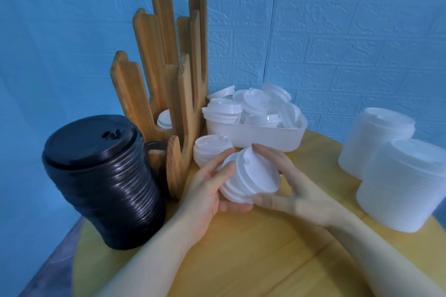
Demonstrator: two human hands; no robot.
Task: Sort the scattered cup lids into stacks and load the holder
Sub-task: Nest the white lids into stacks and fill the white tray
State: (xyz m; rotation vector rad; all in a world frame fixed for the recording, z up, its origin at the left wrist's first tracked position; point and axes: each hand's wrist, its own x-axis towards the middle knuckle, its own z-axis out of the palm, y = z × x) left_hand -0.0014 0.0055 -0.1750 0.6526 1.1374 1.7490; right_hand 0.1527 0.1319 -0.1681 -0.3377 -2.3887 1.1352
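We hold a short stack of white lids above the worktop, left hand and right hand both curled round it, its axis tilted up-right. The wooden holder lies up-left, nearer our left grip.

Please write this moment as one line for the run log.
step: stacking | left hand + right hand: hold white lids | holder: few lids inside | tub: loose lids remain
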